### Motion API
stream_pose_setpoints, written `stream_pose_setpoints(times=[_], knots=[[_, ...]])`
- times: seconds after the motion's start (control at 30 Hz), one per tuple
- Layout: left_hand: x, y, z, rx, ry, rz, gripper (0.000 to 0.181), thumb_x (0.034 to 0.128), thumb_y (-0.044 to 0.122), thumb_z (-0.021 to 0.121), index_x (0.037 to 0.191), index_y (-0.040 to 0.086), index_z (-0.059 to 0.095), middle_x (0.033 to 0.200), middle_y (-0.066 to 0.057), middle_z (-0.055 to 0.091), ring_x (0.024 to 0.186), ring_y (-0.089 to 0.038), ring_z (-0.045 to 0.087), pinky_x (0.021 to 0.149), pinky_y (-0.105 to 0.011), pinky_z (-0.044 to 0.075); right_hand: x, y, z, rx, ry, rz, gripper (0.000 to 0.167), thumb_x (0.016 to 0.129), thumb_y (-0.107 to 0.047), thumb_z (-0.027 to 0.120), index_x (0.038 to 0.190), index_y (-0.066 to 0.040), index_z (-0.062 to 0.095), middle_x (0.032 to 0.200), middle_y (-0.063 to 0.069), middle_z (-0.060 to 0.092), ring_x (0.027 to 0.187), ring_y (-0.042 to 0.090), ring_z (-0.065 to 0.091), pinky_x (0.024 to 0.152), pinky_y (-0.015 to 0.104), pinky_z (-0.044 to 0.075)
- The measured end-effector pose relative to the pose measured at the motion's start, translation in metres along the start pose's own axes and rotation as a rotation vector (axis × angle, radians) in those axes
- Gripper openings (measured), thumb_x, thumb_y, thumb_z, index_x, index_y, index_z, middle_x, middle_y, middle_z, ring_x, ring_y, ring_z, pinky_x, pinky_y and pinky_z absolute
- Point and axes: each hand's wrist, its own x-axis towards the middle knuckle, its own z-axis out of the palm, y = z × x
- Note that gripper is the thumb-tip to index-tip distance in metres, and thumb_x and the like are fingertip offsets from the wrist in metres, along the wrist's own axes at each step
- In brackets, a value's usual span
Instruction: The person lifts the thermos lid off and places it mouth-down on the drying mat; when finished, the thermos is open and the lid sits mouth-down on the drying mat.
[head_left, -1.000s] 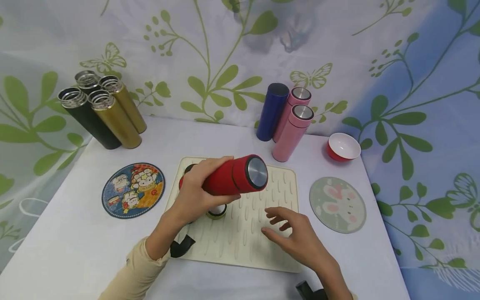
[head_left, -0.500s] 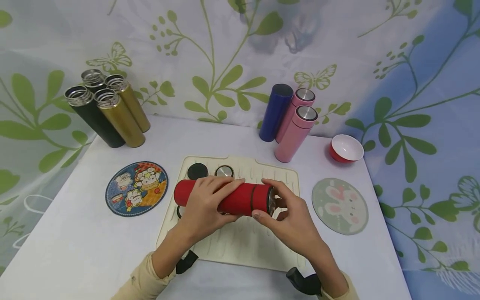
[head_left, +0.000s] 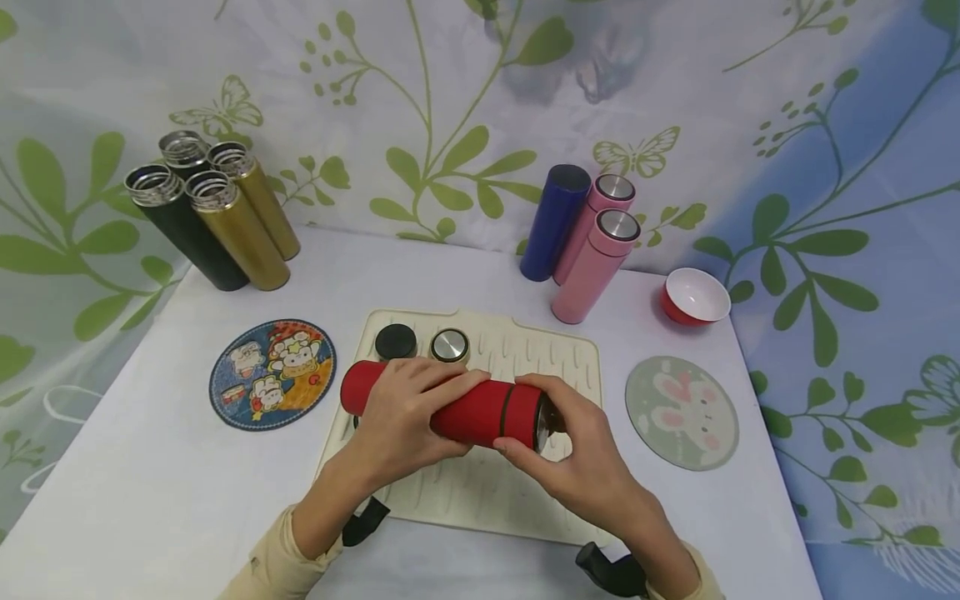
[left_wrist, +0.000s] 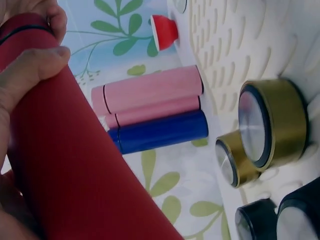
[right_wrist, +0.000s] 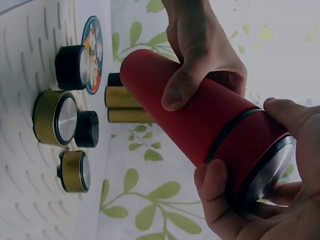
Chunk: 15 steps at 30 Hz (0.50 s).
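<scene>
Your two hands hold a red flask sideways in the air above a cream ridged mat on a white worktop. Your left hand is wrapped around the flask's body, thumb on the near side; your right hand grips the lid at the flask's right end, thumb and fingers curled about it, with the lid's steel disc facing your palm. A dark ring marks the seam between lid and body. On the mat, beneath and beyond the flask, sit four loose caps: two black caps and two gold caps, shown together in the right wrist view. At the back left stand two dark flasks and two gold flasks, their threaded mouths open. At the back, right of centre, a blue flask stands beside two lidded pink flasks, with a red bowl, white inside, farther right. A colourful cartoon coaster lies left of the mat, and a pale green rabbit coaster lies right of it.
</scene>
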Motion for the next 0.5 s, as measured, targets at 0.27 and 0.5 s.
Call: stream_pose_setpoints(times=[0.27, 0.5], knots=[[-0.0025, -0.0022, -0.0069, -0.081, -0.089, -0.041, 0.075, 0.0589, 0.032, 0.097, 0.128, 0.022, 0.069, 0.117, 0.001, 0.070, 0.105, -0.019, 0.061, 0.087, -0.044, 0.052, 0.0011, -0.0017, 0.0001, -0.046, -0.072, -0.182, 0.059, 0.083, -0.019, 0.083, 0.135, -0.012, 0.055, 0.117, 0.000, 0.059, 0.094, 0.013, 0.058, 0.068, 0.023, 0.054], [-0.0069, -0.0044, -0.0084, -0.142, -0.172, -0.089, 0.075, 0.0601, 0.034, 0.096, 0.129, 0.024, 0.069, 0.118, 0.003, 0.070, 0.107, -0.017, 0.062, 0.088, -0.045, 0.052, -0.0009, 0.0009, 0.0011, -0.147, -0.105, -0.356, 0.053, 0.078, -0.006, 0.083, 0.126, -0.010, 0.062, 0.132, 0.012, 0.052, 0.117, 0.025, 0.053, 0.093, 0.028, 0.051]])
